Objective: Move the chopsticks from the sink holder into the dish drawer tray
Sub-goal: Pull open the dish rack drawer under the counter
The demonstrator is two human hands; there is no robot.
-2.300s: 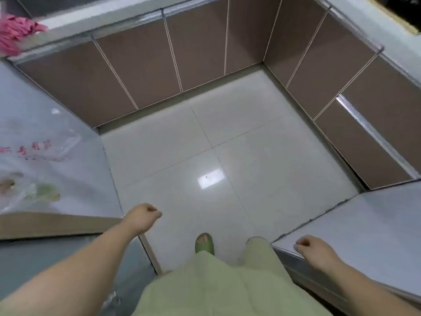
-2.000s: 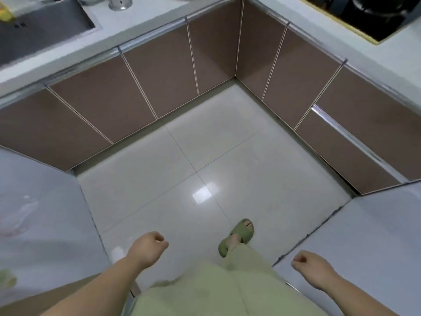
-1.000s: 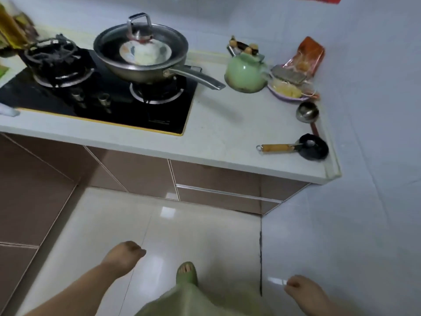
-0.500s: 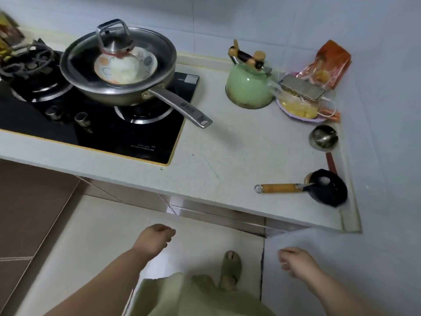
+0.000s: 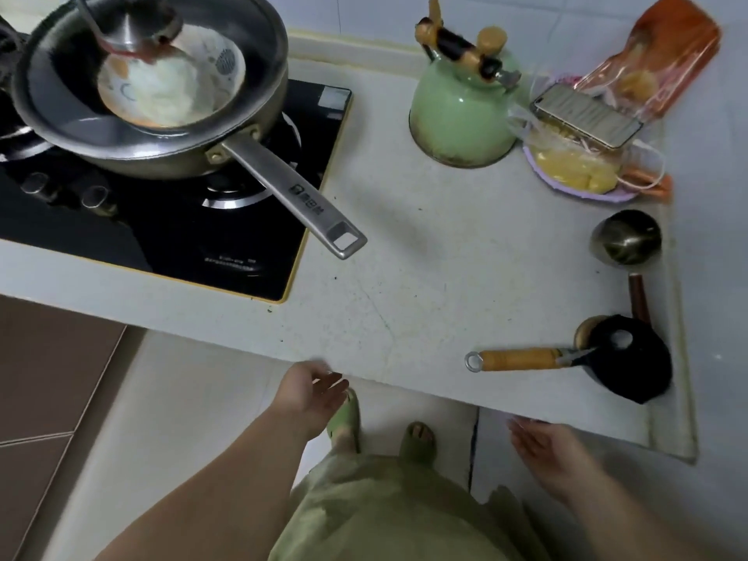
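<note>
1. Both hands are empty with fingers loosely spread: the left hand (image 5: 309, 392) reaches under the front edge of the counter (image 5: 425, 277), and the right hand (image 5: 544, 443) hangs just below that edge, further right.
2. No chopsticks, sink holder or drawer tray are in view; the drawer probably sits under the counter, hidden from this angle.
3. Risk: the pan (image 5: 149, 87) has its handle (image 5: 295, 196) jutting toward the counter front. An arm lifting from below could knock it and tip the bowl (image 5: 170, 91) under the lid.
4. Risk: a drawer pulled out blind could strike the sandalled feet (image 5: 344, 419) close to the cabinet.
5. Count on the counter: one pan, one green kettle (image 5: 461, 115), one phone (image 5: 587, 115), one plate of bagged food (image 5: 579, 176), one metal ladle (image 5: 627, 236), one small black pan (image 5: 627, 358).
6. Two hands, two feet.
</note>
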